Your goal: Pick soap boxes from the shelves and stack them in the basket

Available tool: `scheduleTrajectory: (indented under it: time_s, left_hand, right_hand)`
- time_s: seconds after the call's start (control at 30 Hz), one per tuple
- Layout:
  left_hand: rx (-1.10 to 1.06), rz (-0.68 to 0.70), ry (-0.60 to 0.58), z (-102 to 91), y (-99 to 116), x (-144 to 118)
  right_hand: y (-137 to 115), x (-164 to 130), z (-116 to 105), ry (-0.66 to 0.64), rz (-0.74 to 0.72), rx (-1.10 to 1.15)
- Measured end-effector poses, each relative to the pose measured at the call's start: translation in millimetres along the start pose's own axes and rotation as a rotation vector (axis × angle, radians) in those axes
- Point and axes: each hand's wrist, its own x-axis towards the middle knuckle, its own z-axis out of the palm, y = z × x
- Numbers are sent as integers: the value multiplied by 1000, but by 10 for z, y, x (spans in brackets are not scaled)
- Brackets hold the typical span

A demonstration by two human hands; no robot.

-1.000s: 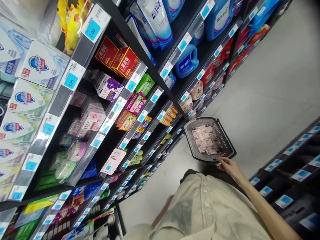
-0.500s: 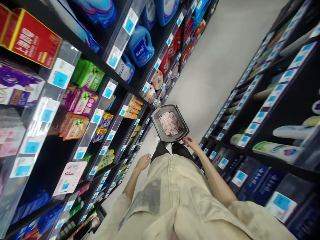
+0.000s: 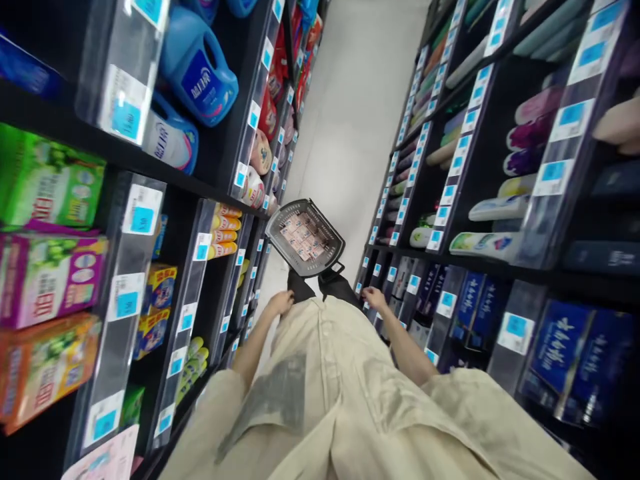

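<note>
A grey shopping basket [image 3: 305,237] of small pink packets [image 3: 302,235] sits on the aisle floor [image 3: 350,100] ahead of the feet, freeing both hands. The left hand [image 3: 280,303] and right hand [image 3: 374,298] hang empty beside the hips, fingers loosely curled.

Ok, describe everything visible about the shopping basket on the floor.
The shopping basket is dark grey, plastic-looking, with perforated mesh walls and a rounded rectangular rim. It sits upright on the pale aisle floor just ahead of the person's feet, filled with small pinkish packets. A dark handle part shows at its near edge. Neither hand touches it.
</note>
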Motion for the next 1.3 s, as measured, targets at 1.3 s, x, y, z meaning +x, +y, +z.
scheduleTrajectory:
  time_s: [1.3]
  left_hand:
    - [-61,209,257,1394,-1634,4155]
  right_hand:
    - [-56,5629,2460,-18,-237,-275]
